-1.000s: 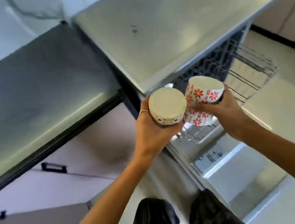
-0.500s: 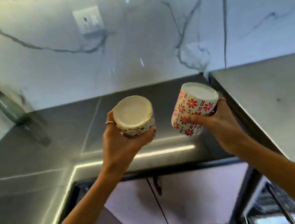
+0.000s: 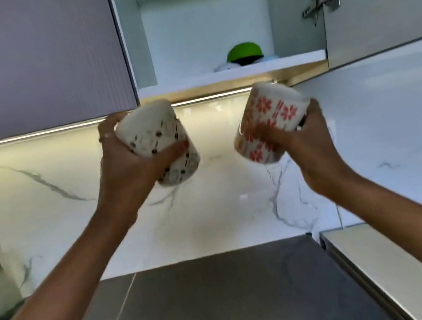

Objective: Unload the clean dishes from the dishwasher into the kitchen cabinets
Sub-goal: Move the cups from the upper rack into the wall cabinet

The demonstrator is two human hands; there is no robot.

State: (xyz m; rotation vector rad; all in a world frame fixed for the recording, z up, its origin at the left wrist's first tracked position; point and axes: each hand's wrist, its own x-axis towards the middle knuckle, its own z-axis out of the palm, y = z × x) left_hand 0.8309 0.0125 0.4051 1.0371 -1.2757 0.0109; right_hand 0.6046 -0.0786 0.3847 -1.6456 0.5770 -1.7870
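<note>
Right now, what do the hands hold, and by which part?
The left hand grips the dark-patterned cup round its side; the right hand grips the red-flowered cup round its side.

White marble backsplash point(image 3: 229, 207) – lit strip point(image 3: 32, 133) under wall cupboards – above grey worktop point(image 3: 227, 296).
</note>
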